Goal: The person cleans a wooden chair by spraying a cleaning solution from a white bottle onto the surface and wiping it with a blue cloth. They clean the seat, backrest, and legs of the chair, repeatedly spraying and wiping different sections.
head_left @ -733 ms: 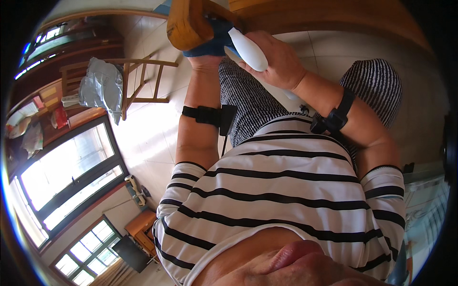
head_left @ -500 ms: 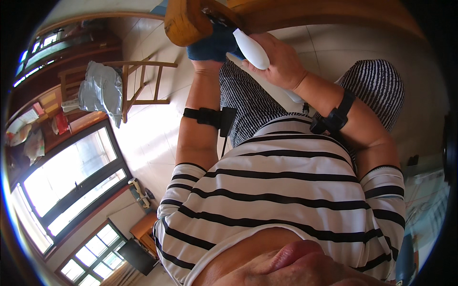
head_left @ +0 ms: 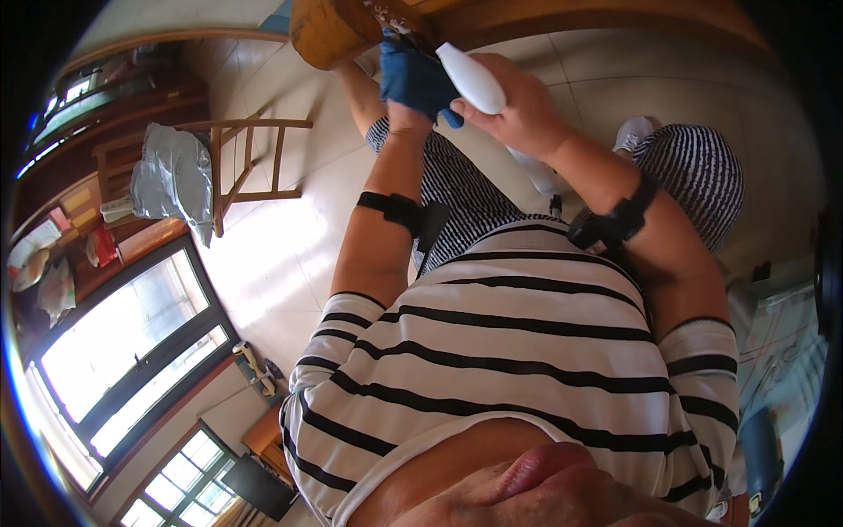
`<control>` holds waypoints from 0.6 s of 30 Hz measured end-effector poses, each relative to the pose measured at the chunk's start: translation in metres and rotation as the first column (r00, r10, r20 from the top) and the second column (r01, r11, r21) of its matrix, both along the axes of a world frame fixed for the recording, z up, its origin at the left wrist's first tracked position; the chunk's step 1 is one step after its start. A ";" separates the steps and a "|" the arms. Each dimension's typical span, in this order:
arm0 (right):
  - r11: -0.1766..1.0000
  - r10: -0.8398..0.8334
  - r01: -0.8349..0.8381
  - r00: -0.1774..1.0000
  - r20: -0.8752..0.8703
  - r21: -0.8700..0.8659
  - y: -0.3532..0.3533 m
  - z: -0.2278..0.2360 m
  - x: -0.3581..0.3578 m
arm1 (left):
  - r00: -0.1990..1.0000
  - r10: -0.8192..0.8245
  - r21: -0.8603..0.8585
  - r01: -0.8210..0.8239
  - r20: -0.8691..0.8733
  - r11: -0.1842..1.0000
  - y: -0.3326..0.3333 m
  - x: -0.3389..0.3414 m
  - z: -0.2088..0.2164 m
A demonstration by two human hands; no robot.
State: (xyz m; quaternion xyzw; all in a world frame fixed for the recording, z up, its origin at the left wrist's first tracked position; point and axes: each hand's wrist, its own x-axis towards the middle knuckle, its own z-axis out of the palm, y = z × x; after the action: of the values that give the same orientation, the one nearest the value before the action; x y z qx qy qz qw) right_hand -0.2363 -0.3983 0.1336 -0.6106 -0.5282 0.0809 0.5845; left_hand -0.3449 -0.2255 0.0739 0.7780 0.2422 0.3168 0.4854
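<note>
My left hand (head_left: 417,81), in a blue glove, is just below the end of a thick brown wooden furniture part (head_left: 329,33). Two gloved fingertips show apart, one pointing up toward the wood and one toward my right hand; the palm side is hidden. My bare right hand (head_left: 524,104) is closed on a smooth white teardrop-shaped object (head_left: 474,81), its narrow end slanting up over the glove. The kind of this object cannot be made out. Between the wood and my glove lies a dark patch with whitish flecks (head_left: 393,18).
A long wooden beam (head_left: 562,25) crosses the top edge. To the left, a wooden chair (head_left: 250,158) carries a silvery plastic bag (head_left: 176,180). My knees in striped trousers (head_left: 694,180) are below my hands, above the tiled floor (head_left: 299,228). Windows (head_left: 132,342) are at the left.
My gloved left hand has moved right and away from the wooden end, showing more of the glove. My right hand has shifted slightly right, still holding the white object. My right knee has shifted.
</note>
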 end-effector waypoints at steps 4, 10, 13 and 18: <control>1.000 -0.012 0.010 0.995 -0.097 -0.019 -0.017 0.034 0.028 | 0.897 0.110 -0.460 0.111 0.429 0.881 0.006 0.034 -0.037; 0.984 0.146 -0.108 0.947 -0.287 0.145 -0.042 0.084 0.060 | 0.887 0.064 -0.380 0.130 0.458 0.916 0.087 0.026 -0.006; 0.987 0.104 -0.064 0.952 -0.287 0.147 -0.045 0.082 0.065 | 0.835 0.030 -0.391 0.225 0.549 0.892 0.095 0.014 0.009; 0.992 0.093 -0.053 0.914 -0.394 0.111 -0.049 0.077 0.069 | 0.944 0.314 0.213 -0.328 0.098 0.920 0.049 0.043 -0.026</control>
State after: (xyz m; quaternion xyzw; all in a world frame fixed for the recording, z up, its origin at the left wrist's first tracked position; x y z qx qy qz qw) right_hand -0.1675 -0.4469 0.2107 -0.5317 -0.4238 0.1991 0.7058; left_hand -0.3024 -0.1767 0.0482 0.7677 0.3135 0.4417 0.3424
